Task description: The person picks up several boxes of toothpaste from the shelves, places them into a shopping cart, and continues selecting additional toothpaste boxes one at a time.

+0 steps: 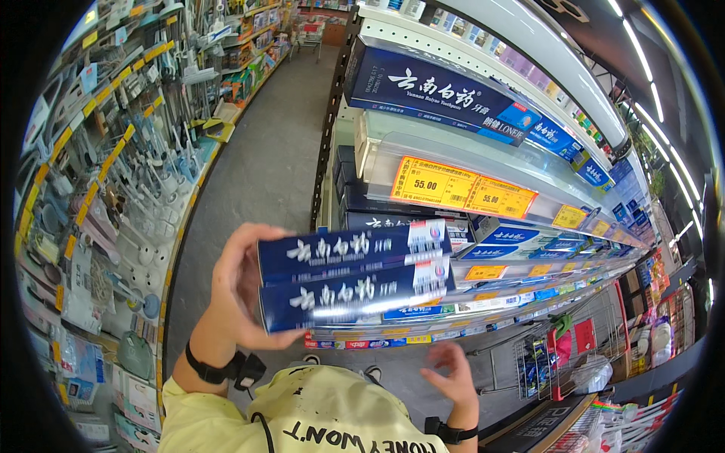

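My left hand (241, 289) grips two stacked dark blue Yunnan Baiyao toothpaste boxes (351, 277) by their left ends, fingers over the top and thumb below. The boxes lie in front of the shelf, one against the other, with a white and red sticker near each right end. Lower right, my right hand (450, 371) is held away from the shelf with its fingers apart and nothing in it. Behind the held boxes, more dark blue toothpaste boxes (391, 219) fill a shelf level. A large toothpaste box (436, 93) stands on the level above.
A clear shelf edge with yellow price tags (461, 187) juts out over the lower shelf. A wire shopping cart (538, 368) with goods stands at the right. Racks of hanging household tools (164, 187) line the left side of the grey aisle floor (266, 124).
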The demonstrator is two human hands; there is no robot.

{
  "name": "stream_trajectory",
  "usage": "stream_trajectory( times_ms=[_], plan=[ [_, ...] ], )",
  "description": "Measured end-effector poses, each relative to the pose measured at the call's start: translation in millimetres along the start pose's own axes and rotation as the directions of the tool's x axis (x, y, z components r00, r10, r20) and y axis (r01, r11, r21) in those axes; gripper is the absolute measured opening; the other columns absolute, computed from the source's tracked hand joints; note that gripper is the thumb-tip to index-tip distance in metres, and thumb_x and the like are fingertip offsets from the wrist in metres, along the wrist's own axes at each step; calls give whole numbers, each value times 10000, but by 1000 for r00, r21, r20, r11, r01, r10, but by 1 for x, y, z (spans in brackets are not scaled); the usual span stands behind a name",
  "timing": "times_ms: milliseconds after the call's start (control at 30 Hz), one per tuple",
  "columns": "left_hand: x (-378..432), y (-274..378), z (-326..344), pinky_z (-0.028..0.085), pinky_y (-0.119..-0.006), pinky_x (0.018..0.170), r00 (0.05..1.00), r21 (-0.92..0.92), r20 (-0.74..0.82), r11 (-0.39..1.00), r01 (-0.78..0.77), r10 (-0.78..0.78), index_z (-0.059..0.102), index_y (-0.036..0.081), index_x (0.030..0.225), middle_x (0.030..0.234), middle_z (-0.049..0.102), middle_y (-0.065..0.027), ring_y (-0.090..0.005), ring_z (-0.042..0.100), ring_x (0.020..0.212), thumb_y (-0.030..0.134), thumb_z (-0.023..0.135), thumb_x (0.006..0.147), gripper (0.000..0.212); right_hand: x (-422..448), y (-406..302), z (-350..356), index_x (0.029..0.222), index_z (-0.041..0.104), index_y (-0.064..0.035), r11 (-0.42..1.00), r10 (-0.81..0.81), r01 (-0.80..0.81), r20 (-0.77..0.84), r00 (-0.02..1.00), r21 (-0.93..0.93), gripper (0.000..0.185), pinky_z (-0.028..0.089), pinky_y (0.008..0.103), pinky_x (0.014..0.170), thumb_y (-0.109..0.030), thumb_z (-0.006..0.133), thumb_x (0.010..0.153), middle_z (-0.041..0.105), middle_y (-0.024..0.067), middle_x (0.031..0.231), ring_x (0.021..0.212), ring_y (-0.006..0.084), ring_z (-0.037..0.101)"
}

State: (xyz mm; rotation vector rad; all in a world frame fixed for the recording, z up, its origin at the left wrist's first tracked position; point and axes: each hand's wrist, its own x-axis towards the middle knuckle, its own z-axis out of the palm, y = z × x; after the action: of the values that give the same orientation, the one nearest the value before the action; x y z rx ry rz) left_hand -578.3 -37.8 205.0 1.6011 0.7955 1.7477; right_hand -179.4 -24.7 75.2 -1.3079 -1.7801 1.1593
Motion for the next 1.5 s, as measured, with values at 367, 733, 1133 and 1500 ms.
stream_trajectory(
  times_ms=[367, 733, 1133, 1500],
  plan=[
    [-5, 6, 77, 449, -366, 844, 882, 188, 471, 978, -94, -6, 451, -2, 1282, 1114, 520, -160, -306, 547, 965, 215, 839, 573, 837, 38, -165, 23, 1390, 348, -2, 639, -537, 613, 300, 788, -465, 1135, 437, 459, 874, -359, 868, 446, 587, 205, 1103, 979, 378, 574],
    [61, -54, 25, 431, -400, 913, 988, 800, 36, 588, -120, 153, 479, -6, 1226, 1113, 536, -158, -309, 529, 1058, 345, 831, 661, 753, -12, -36, -20, 1305, 415, -34, 743, -142, 281, -268, 953, 607, 905, 532, 413, 810, -179, 807, 502, 584, 146, 1120, 967, 279, 613],
    [66, -90, 21, 363, -404, 1011, 956, 533, -32, 805, 263, -291, 349, -28, 1288, 1175, 483, -198, -288, 444, 1160, 335, 892, 545, 989, -31, -21, -28, 1230, 483, -32, 514, 241, 322, -494, 835, 795, 698, 542, 404, 743, -380, 586, 634, 607, 146, 1012, 879, 282, 620],
    [65, -87, 27, 396, -416, 989, 992, 623, 19, 778, 87, -126, 426, -38, 1268, 1184, 502, -193, -322, 488, 1145, 285, 879, 544, 913, -5, -25, -23, 1189, 483, 24, 539, 222, 237, -408, 886, 808, 673, 540, 384, 714, -242, 624, 586, 604, 182, 949, 806, 294, 622]
  ],
)
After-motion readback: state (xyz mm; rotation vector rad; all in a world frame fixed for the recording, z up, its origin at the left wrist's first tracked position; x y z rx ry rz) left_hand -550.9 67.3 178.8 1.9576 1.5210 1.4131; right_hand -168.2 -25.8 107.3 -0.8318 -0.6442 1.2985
